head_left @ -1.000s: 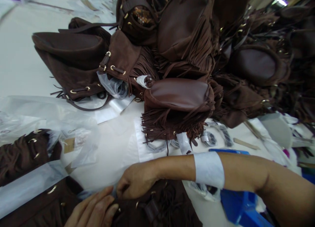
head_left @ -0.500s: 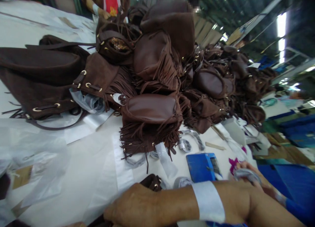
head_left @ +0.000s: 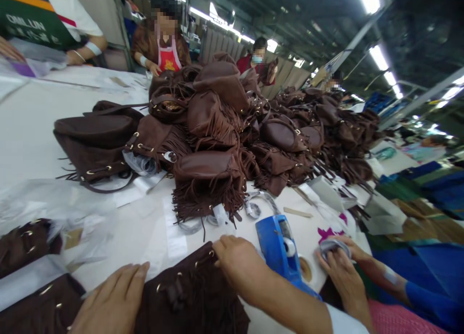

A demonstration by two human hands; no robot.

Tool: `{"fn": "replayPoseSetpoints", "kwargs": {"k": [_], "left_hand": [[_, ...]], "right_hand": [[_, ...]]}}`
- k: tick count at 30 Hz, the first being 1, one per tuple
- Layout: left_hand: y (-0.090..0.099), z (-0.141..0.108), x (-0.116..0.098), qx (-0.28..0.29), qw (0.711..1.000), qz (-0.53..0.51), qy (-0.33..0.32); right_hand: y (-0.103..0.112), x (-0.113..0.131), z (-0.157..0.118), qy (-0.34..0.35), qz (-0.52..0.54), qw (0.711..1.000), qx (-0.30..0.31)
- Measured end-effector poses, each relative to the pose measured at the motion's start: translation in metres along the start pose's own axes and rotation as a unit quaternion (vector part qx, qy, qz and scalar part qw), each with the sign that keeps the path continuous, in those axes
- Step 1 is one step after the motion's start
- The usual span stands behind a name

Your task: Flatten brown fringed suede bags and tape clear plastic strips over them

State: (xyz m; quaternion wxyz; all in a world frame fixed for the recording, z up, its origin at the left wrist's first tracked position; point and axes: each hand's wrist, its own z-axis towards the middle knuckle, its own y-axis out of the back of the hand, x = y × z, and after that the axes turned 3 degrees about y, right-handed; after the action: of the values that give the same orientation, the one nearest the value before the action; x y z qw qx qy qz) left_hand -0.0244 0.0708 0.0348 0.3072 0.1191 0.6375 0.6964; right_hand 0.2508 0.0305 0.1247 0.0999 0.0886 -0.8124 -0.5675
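A dark brown suede bag [head_left: 181, 288] with gold eyelets and a drawstring lies at the bottom centre in front of me. My left hand [head_left: 112, 300] rests along its left side, fingers stretched out together. At the bag's upper right corner, my right hand [head_left: 237, 264] is closed on the edge; its fingertips are partly hidden. Another brown bag [head_left: 39, 305] lies at the lower left, beside my left hand. Just right of my right hand is a blue tape dispenser [head_left: 273, 242].
Fringed brown bags [head_left: 206, 174] form a long pile across the white table [head_left: 134, 232]. Clear plastic [head_left: 87, 218] covers the left. At right, a co-worker's hands [head_left: 340, 271] hold a grey coiled item [head_left: 335, 247]. More people stand behind the pile.
The view has risen and swung, bringing more people into sight. My right hand has moved from the bottom to the bag's upper corner. My left hand and more of the bag now show.
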Motion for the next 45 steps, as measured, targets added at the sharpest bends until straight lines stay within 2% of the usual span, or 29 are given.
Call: {"fn": "replayPoseSetpoints", "kwargs": {"k": [2,4,7,10,13,15,17,19,21,24,27,29,31,33,35,37,39,41,45], "left_hand": [[0.003,0.012,-0.029,0.052,0.998,0.026,-0.007],[0.003,0.026,-0.061,0.094,0.995,0.028,0.034],[-0.003,0.043,-0.098,0.126,0.991,0.004,0.049],[-0.012,0.044,-0.106,0.111,0.992,-0.02,0.049],[-0.022,0.037,-0.097,0.092,0.994,-0.042,0.032],[-0.027,0.032,-0.091,0.092,0.994,-0.054,0.016],[-0.033,0.031,-0.088,0.066,0.996,-0.06,0.001],[-0.036,0.035,-0.09,0.011,0.998,-0.066,-0.023],[-0.039,0.043,-0.095,-0.028,0.995,-0.077,-0.06],[-0.038,0.055,-0.102,-0.001,0.993,-0.081,-0.087],[-0.032,0.059,-0.103,0.056,0.997,-0.053,-0.019],[-0.024,0.058,-0.101,0.084,0.996,-0.031,0.029],[-0.016,0.056,-0.099,0.106,0.993,-0.015,0.052],[-0.011,0.055,-0.098,0.128,0.99,-0.013,0.062],[-0.011,0.053,-0.097,0.143,0.987,-0.033,0.058],[-0.016,0.05,-0.095,0.132,0.989,-0.059,0.038],[-0.025,0.045,-0.092,0.085,0.994,-0.073,-0.008],[-0.034,0.039,-0.087,0.018,0.995,-0.073,-0.069],[-0.047,0.035,-0.082,-0.107,0.979,-0.087,-0.151]], "right_hand": [[-0.007,-0.012,-0.027,-0.087,-0.054,0.994,0.029],[-0.022,-0.019,-0.047,-0.147,-0.101,0.983,0.038],[-0.047,-0.027,-0.059,-0.211,-0.117,0.969,0.05],[-0.061,-0.034,-0.055,-0.253,-0.077,0.963,0.048],[-0.06,-0.041,-0.051,-0.269,-0.059,0.961,0.028],[-0.053,-0.045,-0.053,-0.257,-0.045,0.965,-0.013],[-0.044,-0.048,-0.058,-0.238,-0.006,0.968,-0.072],[-0.036,-0.052,-0.062,-0.222,0.072,0.965,-0.119],[-0.031,-0.058,-0.065,-0.207,0.182,0.949,-0.154],[-0.029,-0.066,-0.066,-0.192,0.311,0.906,-0.213],[-0.032,-0.065,-0.064,-0.206,0.365,0.868,-0.268],[-0.033,-0.058,-0.063,-0.204,0.38,0.855,-0.287],[-0.031,-0.047,-0.061,-0.166,0.374,0.865,-0.292],[-0.023,-0.037,-0.055,-0.093,0.352,0.887,-0.284],[-0.011,-0.03,-0.042,-0.007,0.328,0.908,-0.262],[0.003,-0.028,-0.02,0.059,0.306,0.921,-0.234],[0.014,-0.029,0.008,0.09,0.29,0.928,-0.214],[0.02,-0.03,0.039,0.091,0.278,0.936,-0.196],[0.01,-0.025,0.084,0.101,0.243,0.958,-0.116]]}}
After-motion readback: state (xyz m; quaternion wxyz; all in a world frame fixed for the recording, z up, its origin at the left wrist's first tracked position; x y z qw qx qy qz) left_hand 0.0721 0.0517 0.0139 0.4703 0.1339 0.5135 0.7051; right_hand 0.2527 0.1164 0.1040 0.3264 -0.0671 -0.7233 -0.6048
